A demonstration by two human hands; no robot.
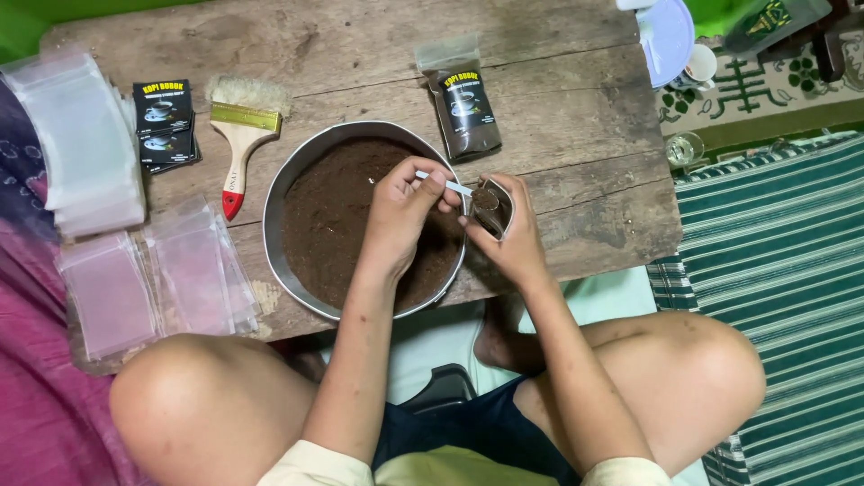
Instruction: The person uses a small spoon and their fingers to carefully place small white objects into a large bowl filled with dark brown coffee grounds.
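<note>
- Head view: left hand (400, 211) pinching a white spoon (447, 185) over the pan (297, 171) of brown powder (333, 225).
- Right hand (513, 238) gripping an open pouch (493, 209), spoon tip at its mouth, just beside the pan rim.
- Filled pouch (463, 108), brush (241, 135), labels (165, 124) lying on the table (576, 117).
- Empty bags (81, 135) stacked at left.

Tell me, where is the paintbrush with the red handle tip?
In the head view, the paintbrush lies on the wooden table, upper left, between the black label cards and the round metal pan of brown powder.
</note>
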